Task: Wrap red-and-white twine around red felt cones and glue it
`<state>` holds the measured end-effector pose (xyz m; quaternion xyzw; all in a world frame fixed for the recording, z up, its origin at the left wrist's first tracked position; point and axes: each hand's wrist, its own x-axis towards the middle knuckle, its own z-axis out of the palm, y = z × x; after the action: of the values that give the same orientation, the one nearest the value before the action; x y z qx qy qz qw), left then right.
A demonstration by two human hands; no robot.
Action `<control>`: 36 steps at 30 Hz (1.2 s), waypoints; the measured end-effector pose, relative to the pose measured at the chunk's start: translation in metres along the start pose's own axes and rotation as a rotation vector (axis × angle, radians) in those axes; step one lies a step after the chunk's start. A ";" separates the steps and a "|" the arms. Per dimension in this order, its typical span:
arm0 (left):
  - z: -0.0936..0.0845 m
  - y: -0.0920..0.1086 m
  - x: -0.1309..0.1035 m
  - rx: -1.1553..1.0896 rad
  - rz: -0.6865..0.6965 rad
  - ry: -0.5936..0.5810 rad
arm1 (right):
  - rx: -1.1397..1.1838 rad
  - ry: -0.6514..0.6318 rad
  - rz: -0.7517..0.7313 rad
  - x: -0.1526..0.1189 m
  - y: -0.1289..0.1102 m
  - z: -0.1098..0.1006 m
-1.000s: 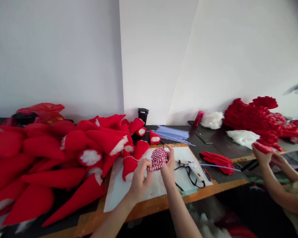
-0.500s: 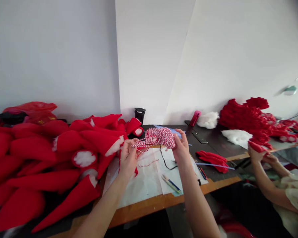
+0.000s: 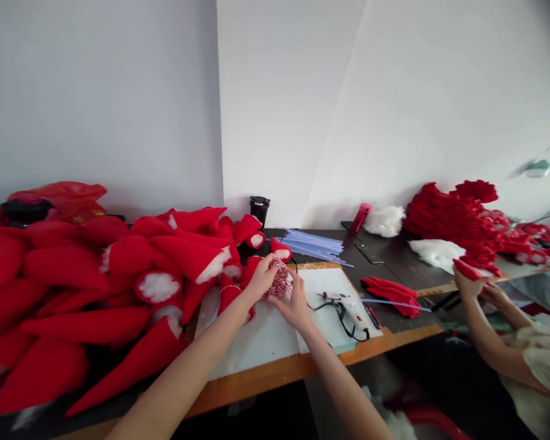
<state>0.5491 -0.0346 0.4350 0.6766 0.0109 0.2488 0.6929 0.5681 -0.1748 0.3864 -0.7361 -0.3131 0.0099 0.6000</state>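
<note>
Head view: cord bundle (image 3: 282, 282) sitting between both hands
Left hand (image 3: 262, 276) is gripping its upper left; right hand (image 3: 297, 304) is cupping its right side, fingers curled; no long axis is showing. Red cones (image 3: 228, 294) are crowding the left; a glue gun (image 3: 351, 308) is lying right, apart.

Stuffed cones (image 3: 114, 269) at left on the tabletop (image 3: 394, 269), tumbler (image 3: 259, 211) at its back edge, paper (image 3: 250, 354) near its front edge, glue sticks (image 3: 314, 245) behind the paper, twine ball (image 3: 282, 280) over it, glue gun (image 3: 352, 309) rightward.
</note>
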 end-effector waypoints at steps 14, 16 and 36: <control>-0.011 0.051 0.025 -0.279 0.024 -0.023 | 0.118 -0.159 0.044 0.042 0.030 0.031; -0.012 0.056 0.024 -0.324 0.027 -0.020 | 0.237 -0.205 0.066 0.049 0.031 0.033; -0.099 0.092 0.028 -0.164 0.163 0.420 | 0.937 0.348 0.194 0.068 0.006 -0.128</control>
<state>0.5080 0.0638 0.5227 0.5500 0.0798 0.4392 0.7058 0.6758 -0.2557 0.4413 -0.4043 -0.1007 0.0820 0.9053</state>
